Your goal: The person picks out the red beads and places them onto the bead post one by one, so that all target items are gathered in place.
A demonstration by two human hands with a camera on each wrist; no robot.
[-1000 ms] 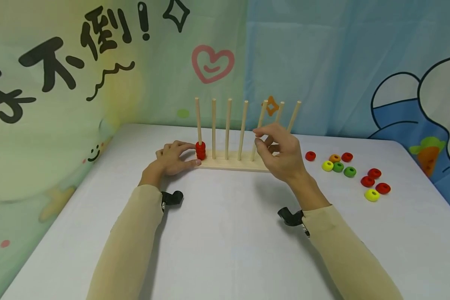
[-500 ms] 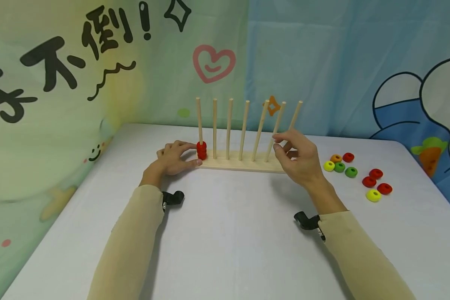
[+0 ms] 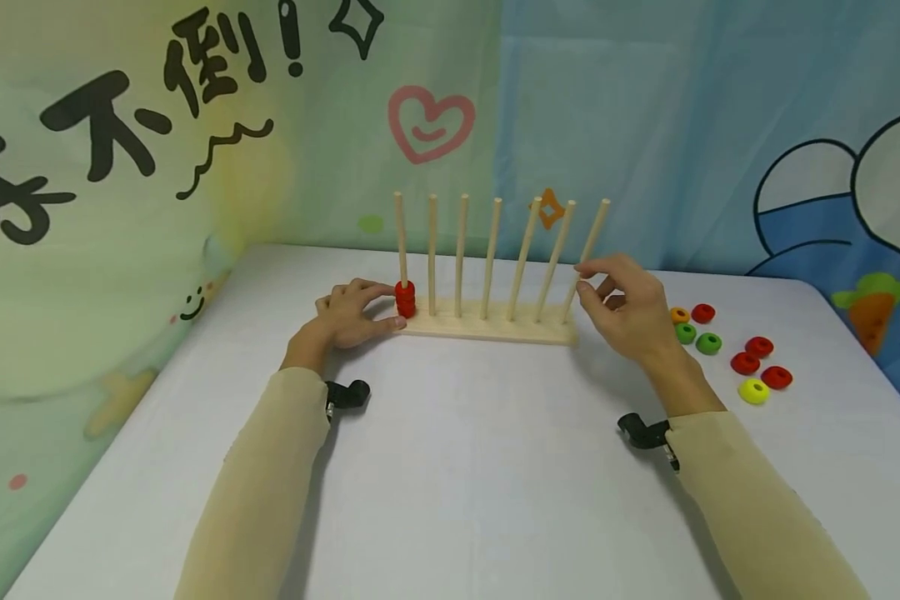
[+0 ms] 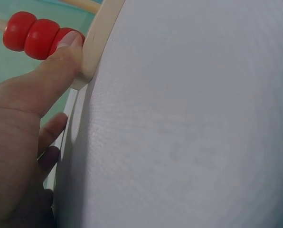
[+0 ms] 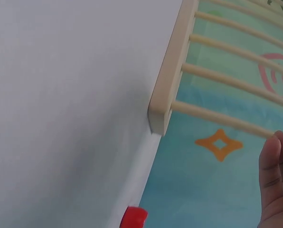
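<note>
A pale wooden peg stand [image 3: 487,327] with a row of upright pegs lies mid-table. Three red beads [image 4: 39,38] are stacked on its leftmost peg. My left hand [image 3: 348,315] holds the stand's left end, thumb against the lowest bead and base, index finger beside the stack. At the opposite end, my right hand [image 3: 626,304] has its fingertips at the rightmost peg [image 3: 597,225], thumb and index slightly apart with no bead between them. In the right wrist view, the fingers [image 5: 270,175] appear by that peg; whether they touch it, I cannot tell.
Loose beads lie right of the stand: several red [image 3: 777,377], green [image 3: 708,343], orange [image 3: 679,315] and yellow [image 3: 753,391]. My right hand hides part of this group. A printed cloth [image 3: 592,100] hangs behind the white table [image 3: 457,467].
My right hand has moved rightward along the pegs, from the fifth peg to the rightmost one. The left hand stays at the stand's left end, and the beads have not moved.
</note>
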